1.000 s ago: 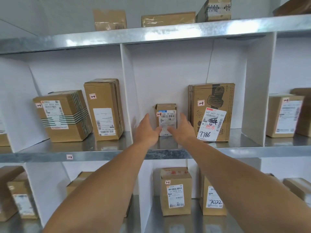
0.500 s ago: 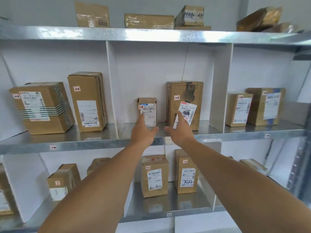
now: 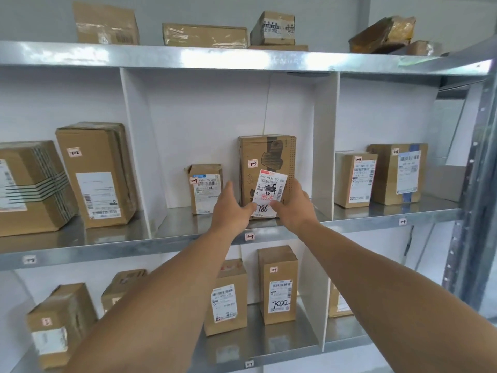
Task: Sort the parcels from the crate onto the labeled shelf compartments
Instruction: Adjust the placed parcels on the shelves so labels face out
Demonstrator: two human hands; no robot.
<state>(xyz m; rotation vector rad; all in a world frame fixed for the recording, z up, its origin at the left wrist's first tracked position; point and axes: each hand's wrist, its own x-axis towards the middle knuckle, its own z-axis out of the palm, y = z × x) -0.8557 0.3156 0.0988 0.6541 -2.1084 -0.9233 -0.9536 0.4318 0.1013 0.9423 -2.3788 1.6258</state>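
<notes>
Between both hands: tall box (image 3: 266,160), standing in compartment 1-3. Left hand (image 3: 233,208) and right hand (image 3: 294,204) are spreading open at its lower corners; grip unclear. Placement step seemingly finishing; next, crate fetch.

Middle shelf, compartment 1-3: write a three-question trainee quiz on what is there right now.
1. True or false: the small parcel stands left of the tall parcel.
2. Which number is handwritten on the tall parcel's white label? A) 7022 B) 786 C) 431
3. Fill in: the left hand and right hand are both in front of the ____ parcel's lower part.

Key: 1 true; 2 B; 3 tall.
</notes>
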